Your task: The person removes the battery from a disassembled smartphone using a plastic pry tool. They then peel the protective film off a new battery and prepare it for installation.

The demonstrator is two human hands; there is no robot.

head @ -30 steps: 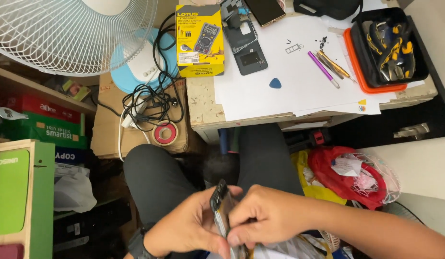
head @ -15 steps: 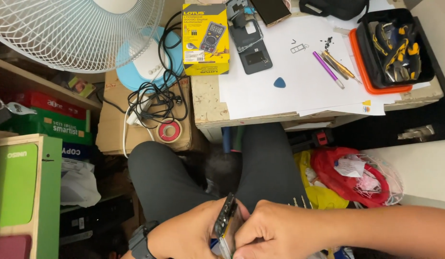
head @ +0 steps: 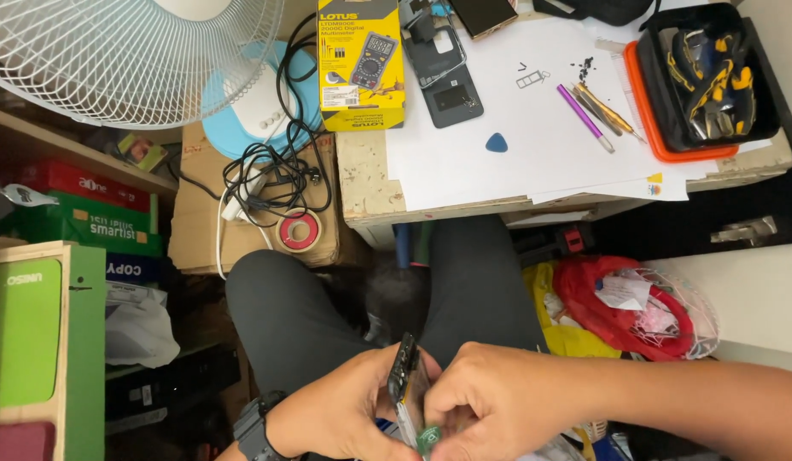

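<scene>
fan (head: 114, 51): white cage, far up-left of both hands, biggest thing in view
desk (head: 370, 196): worn top well above the hands, white paper sheet (head: 532, 128) laid over it
tool tray (head: 712, 85): black, orange rim, pliers inside, far up-right of right hand
yellow box (head: 362, 64): meter packaging, straight up from the hands, on the desk's left corner
phone case (head: 443, 72): dark, just right of the yellow box
phone board (head: 406, 388): thin dark slab, held edge-on between both hands, over the lap
axis: long axis runs near vertical in frame, top end tilted slightly left, pointing away toward the desk; lower end hidden by fingers
change: hands now sit lower and closer in than a second ago, right thumb and fingers shifted down the slab's edge; reads as working along that edge, grip not let go
left hand (head: 340, 418): closed round the slab's left side, watch on wrist
right hand (head: 490, 405): fingers pinched together on the slab's right edge
blue pick (head: 497, 142): small, on paper, well above right hand
</scene>
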